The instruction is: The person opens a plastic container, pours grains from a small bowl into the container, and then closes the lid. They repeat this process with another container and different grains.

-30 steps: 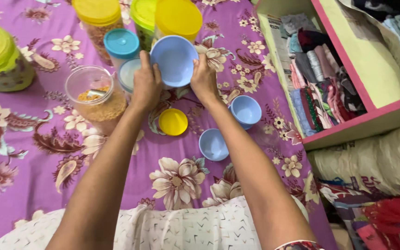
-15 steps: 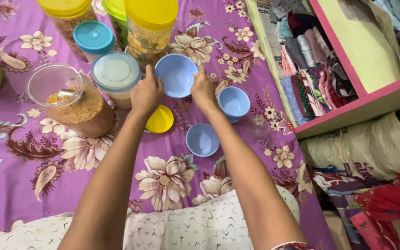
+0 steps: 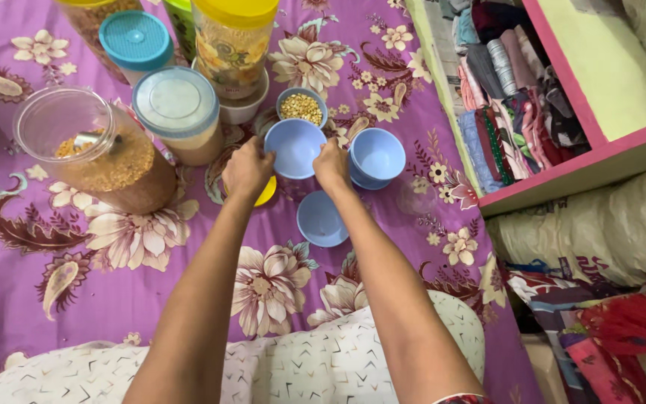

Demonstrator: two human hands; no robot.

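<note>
Both hands grip one empty blue bowl by its rim, among jars on the purple floral cloth.

The left hand [image 3: 247, 169] and right hand [image 3: 332, 163] pinch opposite sides of the blue bowl [image 3: 294, 148], fingers curled over its edge; it sits between them, seemingly being set down or placed. Any move onward needs care: a small bowl of yellow grains [image 3: 301, 108] lies just beyond the hands, another blue bowl [image 3: 377, 157] touches close on the right, a third [image 3: 321, 218] sits nearer the body, and a yellow lid [image 3: 266, 193] lies under the left hand. An open grain jar [image 3: 99, 153] stands further left.
</note>
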